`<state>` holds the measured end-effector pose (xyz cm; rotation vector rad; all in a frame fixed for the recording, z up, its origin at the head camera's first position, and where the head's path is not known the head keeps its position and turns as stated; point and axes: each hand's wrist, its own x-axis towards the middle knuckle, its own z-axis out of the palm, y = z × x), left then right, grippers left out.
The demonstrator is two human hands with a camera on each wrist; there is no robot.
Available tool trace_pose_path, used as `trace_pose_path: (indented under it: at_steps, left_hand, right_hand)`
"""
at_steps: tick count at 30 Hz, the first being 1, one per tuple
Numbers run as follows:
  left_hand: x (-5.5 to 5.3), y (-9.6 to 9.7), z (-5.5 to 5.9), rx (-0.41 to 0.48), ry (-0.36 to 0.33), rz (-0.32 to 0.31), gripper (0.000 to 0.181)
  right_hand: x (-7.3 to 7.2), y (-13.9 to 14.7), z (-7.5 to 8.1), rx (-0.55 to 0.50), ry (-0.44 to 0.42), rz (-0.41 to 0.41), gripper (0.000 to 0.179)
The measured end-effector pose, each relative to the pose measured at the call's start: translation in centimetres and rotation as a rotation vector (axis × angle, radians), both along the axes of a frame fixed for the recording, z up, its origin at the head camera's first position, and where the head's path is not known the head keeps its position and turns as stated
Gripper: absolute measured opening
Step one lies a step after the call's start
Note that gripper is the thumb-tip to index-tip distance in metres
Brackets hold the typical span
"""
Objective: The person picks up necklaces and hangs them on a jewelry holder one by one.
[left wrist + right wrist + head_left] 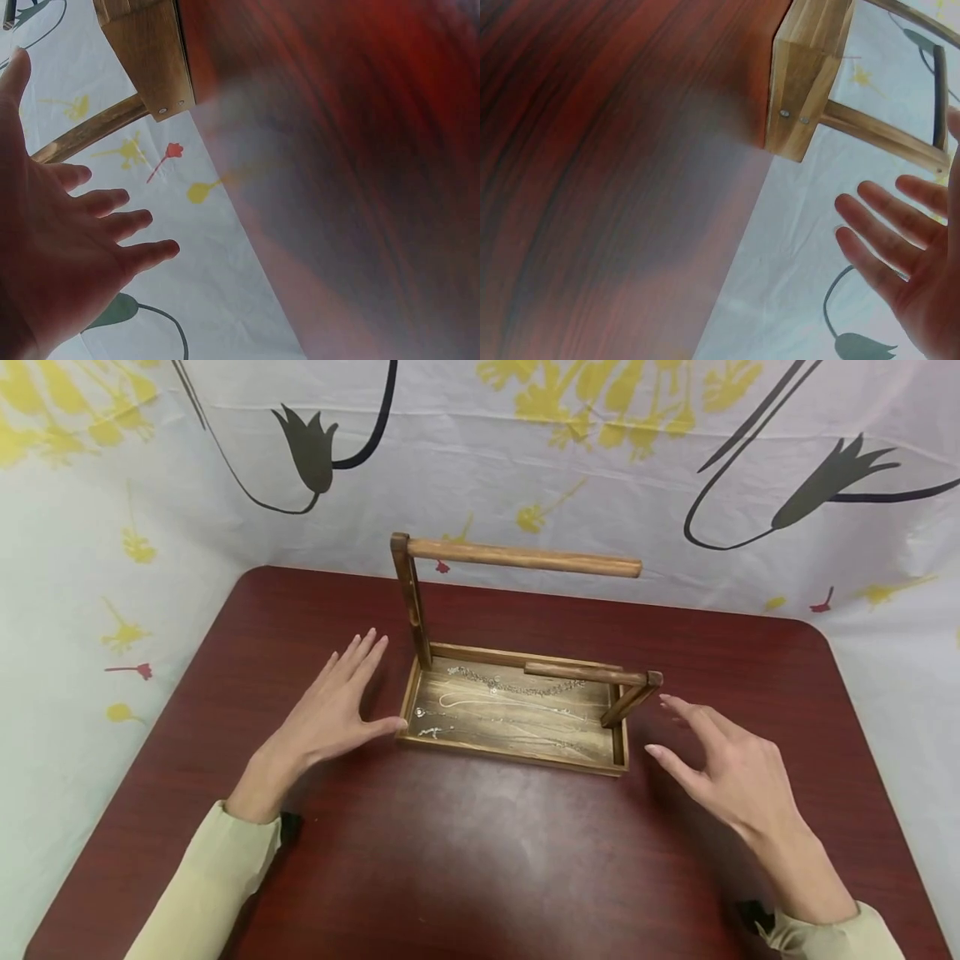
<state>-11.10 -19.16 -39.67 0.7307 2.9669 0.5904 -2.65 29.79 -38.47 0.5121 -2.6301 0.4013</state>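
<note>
A wooden jewelry stand [517, 753] sits on the table, its shallow tray holding several fine chains and necklaces. One long bar [525, 558] extends right from the tall left post; a lower bar [585, 673] extends left from the shorter right post. My left hand [330, 710] is spread flat with fingers straight, its thumb tip right at the tray's left front corner. To the right of the tray, my right hand [738, 772] hovers with relaxed, slightly bent fingers and holds nothing. Both wrist views show an empty palm beside the stand's wooden end.
The dark red wood-grain table [480, 860] has rounded far corners. Behind it and along the sides hangs a white cloth [420, 468] printed with yellow, grey and red flowers. Light sleeves cover both forearms.
</note>
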Motion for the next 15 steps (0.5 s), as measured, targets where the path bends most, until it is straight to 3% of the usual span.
trace_pose_path:
  at_steps: [8,15]
  left_hand:
    - [0.6,0.3,-0.4,0.015,-0.044,-0.031,0.116]
    - [1.0,0.6,-0.7,0.027,-0.066,-0.038,0.115]
  right_hand:
    - [-0.4,-1.8,0.1,-0.051,0.181,0.111,0.056]
    - [-0.7,-2.7,0.2,-0.043,0.194,0.152,0.051]
